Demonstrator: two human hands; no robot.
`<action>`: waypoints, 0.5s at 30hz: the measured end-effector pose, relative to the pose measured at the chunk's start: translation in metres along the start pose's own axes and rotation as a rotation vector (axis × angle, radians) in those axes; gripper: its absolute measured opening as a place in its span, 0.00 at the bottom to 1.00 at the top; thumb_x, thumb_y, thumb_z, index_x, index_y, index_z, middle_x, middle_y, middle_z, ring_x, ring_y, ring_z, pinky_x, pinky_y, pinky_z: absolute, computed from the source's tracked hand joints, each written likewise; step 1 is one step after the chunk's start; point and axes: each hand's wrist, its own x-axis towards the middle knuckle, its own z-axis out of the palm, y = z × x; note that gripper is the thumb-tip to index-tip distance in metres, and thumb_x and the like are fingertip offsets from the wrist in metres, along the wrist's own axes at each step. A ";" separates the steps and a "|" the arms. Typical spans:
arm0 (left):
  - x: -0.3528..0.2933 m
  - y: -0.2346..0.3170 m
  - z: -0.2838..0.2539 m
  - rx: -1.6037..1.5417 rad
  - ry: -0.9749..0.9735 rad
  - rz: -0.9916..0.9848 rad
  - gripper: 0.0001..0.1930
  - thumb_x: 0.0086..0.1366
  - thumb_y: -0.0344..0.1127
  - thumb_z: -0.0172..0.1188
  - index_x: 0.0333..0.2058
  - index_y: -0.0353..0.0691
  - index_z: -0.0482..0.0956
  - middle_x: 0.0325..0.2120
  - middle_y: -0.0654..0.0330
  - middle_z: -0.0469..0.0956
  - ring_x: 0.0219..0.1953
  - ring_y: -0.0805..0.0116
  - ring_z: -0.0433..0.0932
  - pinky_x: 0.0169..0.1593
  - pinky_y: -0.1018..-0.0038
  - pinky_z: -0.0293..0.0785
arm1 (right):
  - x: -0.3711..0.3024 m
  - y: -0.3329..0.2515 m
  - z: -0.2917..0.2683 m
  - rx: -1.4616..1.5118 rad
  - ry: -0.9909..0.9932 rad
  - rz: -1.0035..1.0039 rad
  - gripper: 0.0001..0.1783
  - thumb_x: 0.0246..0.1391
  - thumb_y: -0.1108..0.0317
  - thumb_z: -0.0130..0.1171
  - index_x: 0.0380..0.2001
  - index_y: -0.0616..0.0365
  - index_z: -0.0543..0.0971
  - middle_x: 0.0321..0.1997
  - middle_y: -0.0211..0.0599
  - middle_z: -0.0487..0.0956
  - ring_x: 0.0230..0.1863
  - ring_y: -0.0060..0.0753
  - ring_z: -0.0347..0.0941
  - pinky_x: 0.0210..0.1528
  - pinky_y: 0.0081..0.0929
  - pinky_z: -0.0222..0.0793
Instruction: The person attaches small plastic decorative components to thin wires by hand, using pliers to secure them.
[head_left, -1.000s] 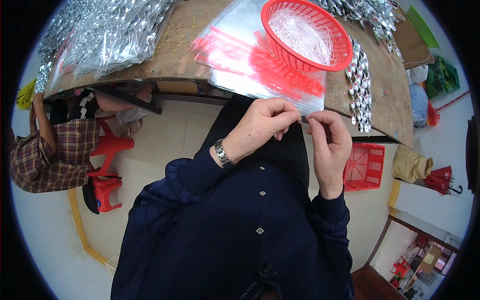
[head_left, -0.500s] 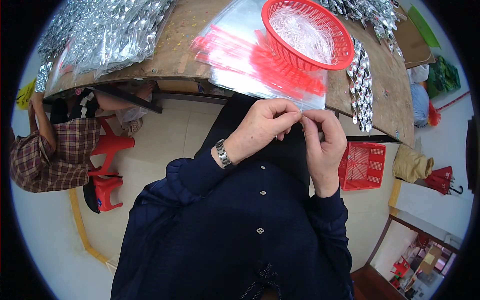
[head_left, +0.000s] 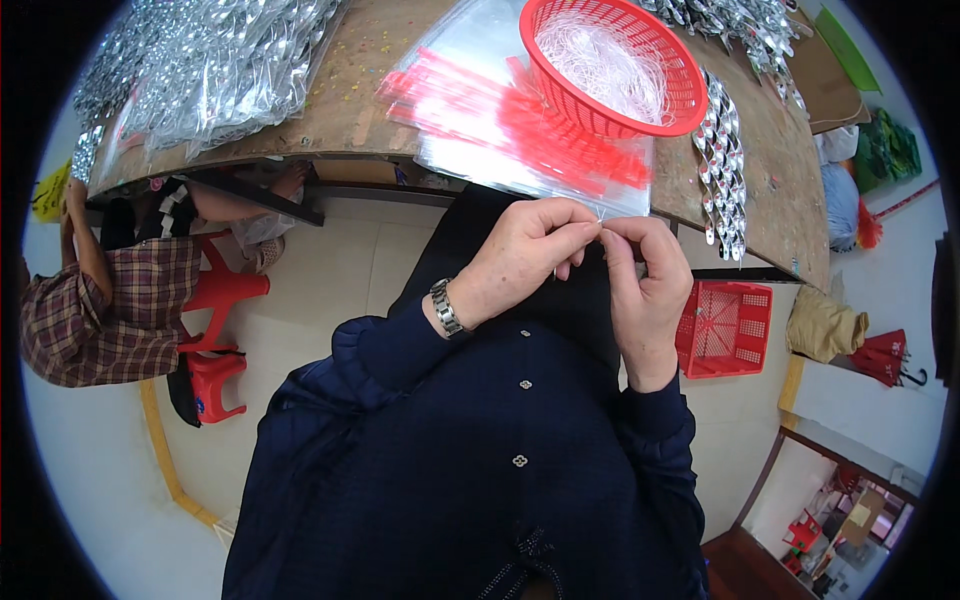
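In front of my body, just off the table's near edge, my two hands meet fingertip to fingertip. My left hand (head_left: 530, 250), with a metal watch at its wrist, pinches with thumb and forefinger. Against it, the thumb and forefinger of my right hand (head_left: 650, 280) are pinched too. A thin pale line shows above the touching fingertips, but what they hold is too small to name. Just beyond lie flat clear plastic bags (head_left: 440, 155) with red strips (head_left: 540, 125). A red plastic basket (head_left: 690, 118) full of fine pale thread (head_left: 605, 65) rests on them.
Shiny silver twisted strips (head_left: 722, 170) lie on the wooden table (head_left: 765, 190) at right. Bagged silver strips (head_left: 230, 80) are heaped at left. A red crate (head_left: 725, 330) stands on the floor. Another person in a plaid shirt (head_left: 120, 310) sits at left by red stools (head_left: 215, 380).
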 end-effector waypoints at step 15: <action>0.000 -0.003 0.004 0.438 0.089 0.280 0.07 0.64 0.29 0.53 0.36 0.31 0.77 0.26 0.64 0.74 0.23 0.80 0.71 0.26 0.83 0.68 | 0.002 0.002 -0.001 -0.092 -0.011 0.000 0.02 0.51 0.78 0.58 0.28 0.64 0.76 0.26 0.36 0.74 0.26 0.26 0.69 0.30 0.20 0.64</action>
